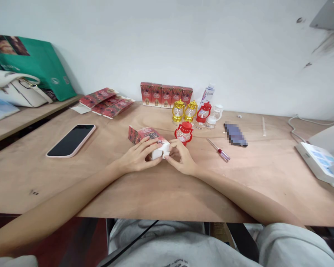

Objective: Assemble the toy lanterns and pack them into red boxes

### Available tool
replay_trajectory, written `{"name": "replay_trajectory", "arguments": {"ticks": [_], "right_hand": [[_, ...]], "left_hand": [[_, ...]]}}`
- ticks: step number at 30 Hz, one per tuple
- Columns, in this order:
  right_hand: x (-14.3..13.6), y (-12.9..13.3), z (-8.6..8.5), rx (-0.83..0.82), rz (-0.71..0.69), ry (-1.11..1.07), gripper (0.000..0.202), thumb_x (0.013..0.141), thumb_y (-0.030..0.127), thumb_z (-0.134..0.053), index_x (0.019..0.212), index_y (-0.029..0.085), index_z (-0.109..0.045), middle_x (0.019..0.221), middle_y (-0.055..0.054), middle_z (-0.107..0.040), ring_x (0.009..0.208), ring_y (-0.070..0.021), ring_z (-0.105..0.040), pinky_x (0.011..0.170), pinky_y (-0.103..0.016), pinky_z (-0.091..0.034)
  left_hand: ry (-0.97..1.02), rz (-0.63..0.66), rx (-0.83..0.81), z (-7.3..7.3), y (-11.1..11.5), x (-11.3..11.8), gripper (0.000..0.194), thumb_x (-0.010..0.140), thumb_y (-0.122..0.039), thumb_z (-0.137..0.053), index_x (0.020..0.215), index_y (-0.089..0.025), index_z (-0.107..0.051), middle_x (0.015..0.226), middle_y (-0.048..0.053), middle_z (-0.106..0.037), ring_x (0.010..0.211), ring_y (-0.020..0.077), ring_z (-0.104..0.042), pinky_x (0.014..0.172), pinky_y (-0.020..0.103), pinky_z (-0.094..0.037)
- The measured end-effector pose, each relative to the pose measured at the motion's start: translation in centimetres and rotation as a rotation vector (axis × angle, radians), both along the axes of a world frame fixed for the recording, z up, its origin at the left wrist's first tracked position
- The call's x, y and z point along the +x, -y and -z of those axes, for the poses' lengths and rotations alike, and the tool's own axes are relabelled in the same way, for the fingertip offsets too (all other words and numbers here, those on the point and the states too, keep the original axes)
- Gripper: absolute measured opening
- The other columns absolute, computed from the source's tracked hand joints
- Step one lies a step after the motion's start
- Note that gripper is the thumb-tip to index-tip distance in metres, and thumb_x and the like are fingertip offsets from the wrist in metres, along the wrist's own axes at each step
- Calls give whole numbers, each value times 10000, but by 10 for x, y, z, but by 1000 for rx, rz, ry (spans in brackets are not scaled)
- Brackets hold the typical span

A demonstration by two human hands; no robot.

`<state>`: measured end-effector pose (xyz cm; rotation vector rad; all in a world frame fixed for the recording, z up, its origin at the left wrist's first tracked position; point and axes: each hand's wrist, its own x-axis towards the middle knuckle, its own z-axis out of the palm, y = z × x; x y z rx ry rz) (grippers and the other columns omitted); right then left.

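A small red and white cardboard box (153, 134) lies on its side between my hands, its far flap standing out at the left. My left hand (140, 155) is wrapped over the box from the left. With thumb and fingers, my right hand (181, 157) pinches the white end flap (164, 152) at the near end. Just behind my right hand stands a red mini lantern (184, 132). Farther back are two gold lanterns (178, 111), another red lantern (203, 112) and a white lantern (215, 115).
Several upright red boxes (166, 95) line the wall beside a bottle (207, 94). Flattened boxes (105, 103) lie at back left, near a phone (71, 141). Rightward are a screwdriver (219, 150), a blurred dark item (235, 134) and a white device (321, 163) with a cable.
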<state>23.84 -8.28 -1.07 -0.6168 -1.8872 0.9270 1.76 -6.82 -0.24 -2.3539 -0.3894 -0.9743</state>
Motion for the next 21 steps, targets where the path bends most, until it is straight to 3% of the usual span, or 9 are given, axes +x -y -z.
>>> {"name": "replay_trajectory", "arguments": {"ticks": [8, 16, 21], "right_hand": [[-4, 4, -3, -88, 53, -14, 222, 825, 329, -591, 871, 223, -402, 998, -21, -427, 681, -81, -546, 587, -245, -513], [-5, 2, -2, -173, 41, -56, 339, 779, 448, -653, 868, 224, -414, 961, -3, -455, 681, -83, -571, 591, -239, -511], [-4, 2, -1, -145, 65, -39, 314, 786, 428, -654, 870, 222, -432, 964, -3, -461, 660, -75, -559, 579, -234, -500]], "left_hand": [[-7, -11, -104, -4, 4, 0, 554, 857, -234, -575, 1359, -123, -369, 1132, 115, -665, 1144, 220, -589, 1044, 399, -446], [-49, -23, -132, -3, 3, -4, 517, 888, -240, -533, 1361, -123, -361, 1142, 126, -662, 1161, 235, -577, 1049, 427, -438], [-40, -8, -155, -4, 5, -3, 538, 885, -232, -536, 1378, -140, -343, 1152, 128, -658, 1163, 233, -576, 1054, 427, -435]]}}
